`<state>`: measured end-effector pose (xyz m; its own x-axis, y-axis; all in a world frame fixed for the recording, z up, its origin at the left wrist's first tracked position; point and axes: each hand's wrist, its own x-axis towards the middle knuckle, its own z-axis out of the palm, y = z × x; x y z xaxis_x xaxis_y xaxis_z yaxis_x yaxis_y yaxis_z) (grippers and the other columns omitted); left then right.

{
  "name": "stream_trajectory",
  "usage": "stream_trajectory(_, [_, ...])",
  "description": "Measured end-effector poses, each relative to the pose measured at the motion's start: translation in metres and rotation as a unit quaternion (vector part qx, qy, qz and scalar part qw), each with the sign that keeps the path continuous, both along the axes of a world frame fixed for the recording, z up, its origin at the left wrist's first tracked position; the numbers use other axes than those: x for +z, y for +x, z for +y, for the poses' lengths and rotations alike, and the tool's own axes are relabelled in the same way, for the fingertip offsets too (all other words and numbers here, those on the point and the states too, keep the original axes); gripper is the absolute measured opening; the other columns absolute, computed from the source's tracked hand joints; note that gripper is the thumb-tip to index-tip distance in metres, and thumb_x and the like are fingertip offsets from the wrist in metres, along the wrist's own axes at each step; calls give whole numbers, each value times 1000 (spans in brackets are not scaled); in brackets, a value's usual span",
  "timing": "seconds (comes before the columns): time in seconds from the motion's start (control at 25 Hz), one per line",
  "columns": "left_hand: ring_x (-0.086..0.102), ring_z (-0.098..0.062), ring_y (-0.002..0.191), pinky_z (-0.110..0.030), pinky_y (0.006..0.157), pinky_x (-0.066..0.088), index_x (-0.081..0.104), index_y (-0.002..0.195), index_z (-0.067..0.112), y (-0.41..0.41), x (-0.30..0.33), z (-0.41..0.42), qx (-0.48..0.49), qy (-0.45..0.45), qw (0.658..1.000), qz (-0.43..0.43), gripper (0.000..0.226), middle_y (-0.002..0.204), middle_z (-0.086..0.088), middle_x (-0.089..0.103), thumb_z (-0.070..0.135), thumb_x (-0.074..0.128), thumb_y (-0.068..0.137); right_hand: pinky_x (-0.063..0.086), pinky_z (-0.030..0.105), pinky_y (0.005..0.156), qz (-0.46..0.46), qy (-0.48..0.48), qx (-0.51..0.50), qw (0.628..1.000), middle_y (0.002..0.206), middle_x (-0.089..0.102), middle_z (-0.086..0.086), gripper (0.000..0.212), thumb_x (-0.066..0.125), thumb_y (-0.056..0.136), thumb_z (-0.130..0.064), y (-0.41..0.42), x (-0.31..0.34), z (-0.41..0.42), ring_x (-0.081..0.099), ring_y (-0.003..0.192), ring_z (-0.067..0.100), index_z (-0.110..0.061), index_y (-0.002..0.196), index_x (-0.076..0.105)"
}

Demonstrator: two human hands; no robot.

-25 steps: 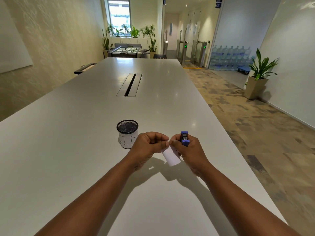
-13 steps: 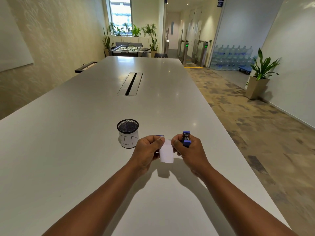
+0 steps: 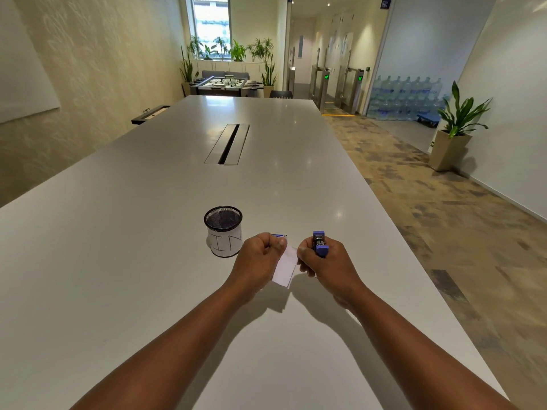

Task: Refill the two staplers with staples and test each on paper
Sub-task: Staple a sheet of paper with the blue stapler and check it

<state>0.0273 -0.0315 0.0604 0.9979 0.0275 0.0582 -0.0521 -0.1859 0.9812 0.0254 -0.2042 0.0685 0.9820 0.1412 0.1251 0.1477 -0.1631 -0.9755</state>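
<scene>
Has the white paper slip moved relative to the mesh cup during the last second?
Yes. The paper slip now hangs lower and more vertical between the hands, while the mesh cup stays put.

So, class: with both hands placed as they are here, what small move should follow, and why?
Probably slide the paper slip into the blue stapler and squeeze. The left hand pinches the slip beside the right hand, which grips the stapler; no staple is visible on it.

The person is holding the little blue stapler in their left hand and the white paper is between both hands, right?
Not quite. The head view shows the small blue stapler gripped in the right hand, not the left. The left hand pinches only the white slip of paper, which does hang between both hands.
</scene>
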Motion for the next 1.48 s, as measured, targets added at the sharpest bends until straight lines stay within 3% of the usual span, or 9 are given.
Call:
stream_trajectory(0.2, [53,-14,58,-26,54,41,68,85,14,2,1,4,-33,72,996,-27,28,71,-5,67,35,59,101,43,23,57,-1,-62,48,997,68,63,2,17,66,93,-15,2,6,-3,51,59,10,-6,79,64])
stream_trajectory(0.36, [47,-2,48,-15,46,34,65,75,19,3,0,4,-30,80,996,-28,36,56,13,59,41,55,103,45,17,55,1,-21,22,1000,67,67,-1,17,67,92,-6,1,5,0,53,56,5,-5,75,66])
stream_trajectory(0.6, [36,-7,46,-18,44,27,52,71,-1,5,-5,4,-16,143,987,-70,59,55,5,47,50,56,99,46,25,58,14,-6,-11,1000,67,68,1,19,69,90,-8,1,1,-1,54,57,10,-13,71,69])
stream_trajectory(0.72, [40,-7,51,-19,50,33,53,74,0,6,-9,10,-52,113,991,-41,52,58,7,49,46,58,99,45,28,58,21,9,-35,999,66,66,3,13,68,88,-7,0,-4,-2,52,56,12,-6,76,68])
stream_trajectory(0.8, [50,-12,63,-31,62,45,57,84,2,7,-10,16,-100,96,990,-12,39,70,0,57,37,57,101,44,25,55,23,30,-50,998,66,66,3,10,68,88,-5,1,-6,-4,51,55,11,0,80,67])
stream_trajectory(0.92, [56,-14,64,-40,66,52,59,85,6,8,-12,17,-82,177,980,-35,35,73,-3,63,35,52,103,44,23,54,26,44,-56,997,65,66,2,10,69,88,-3,1,-9,-4,51,54,12,3,80,66])
stream_trajectory(1.12, [46,-2,50,-19,47,33,43,60,26,6,-17,17,-12,261,959,-114,47,52,9,51,46,54,101,44,26,55,40,55,-51,996,67,68,5,10,71,87,-5,-1,-12,-4,52,55,14,2,81,67])
stream_trajectory(1.32, [51,4,44,-15,44,33,45,52,21,6,-14,23,7,194,974,-114,56,47,21,58,56,68,88,45,27,56,46,52,-37,997,69,70,6,12,71,88,-9,-5,-12,-9,54,57,14,1,81,67])
stream_trajectory(1.48, [61,-4,48,-26,53,50,52,59,9,3,-9,22,7,57,996,-61,57,68,3,77,58,76,75,46,26,56,54,37,-26,997,69,71,6,15,72,89,-12,-8,-9,-12,55,57,13,-1,80,67])
